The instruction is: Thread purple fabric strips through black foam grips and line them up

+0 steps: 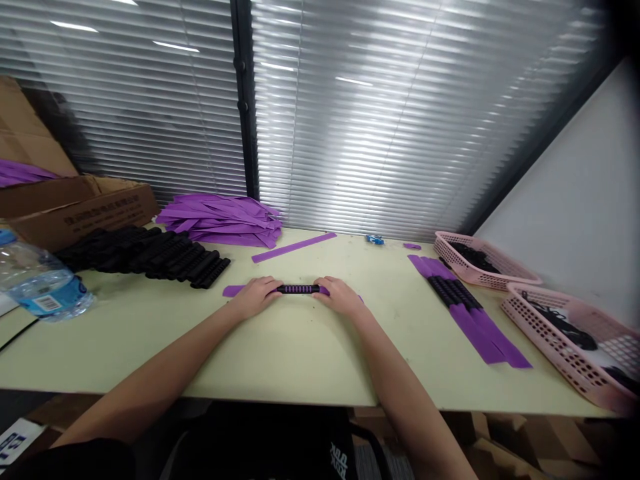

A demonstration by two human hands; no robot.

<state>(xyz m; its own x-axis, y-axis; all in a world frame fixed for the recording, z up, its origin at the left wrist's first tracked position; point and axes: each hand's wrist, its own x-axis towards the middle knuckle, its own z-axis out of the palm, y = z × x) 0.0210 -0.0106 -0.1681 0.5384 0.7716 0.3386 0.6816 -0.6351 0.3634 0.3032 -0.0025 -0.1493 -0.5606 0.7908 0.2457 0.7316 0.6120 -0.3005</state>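
In front of me on the table, a black slotted sleeve [299,289] lies sideways, with purple showing through its row of slots. A purple strap [231,291] comes out at both ends of it. My left hand [256,297] is closed on the sleeve's left end, and the strap's tip sticks out past that hand. The right end, where some purple shows, is gripped by my right hand [340,295]. Parts of the strap are hidden under both hands.
Black sleeves [165,257] are heaped at the left, below a cardboard box [110,208] and near a water bottle [47,283]. Behind lie piled purple straps [225,217] and a single strap [294,247]. Sleeved straps [480,331] lie right, beside pink baskets [555,347].
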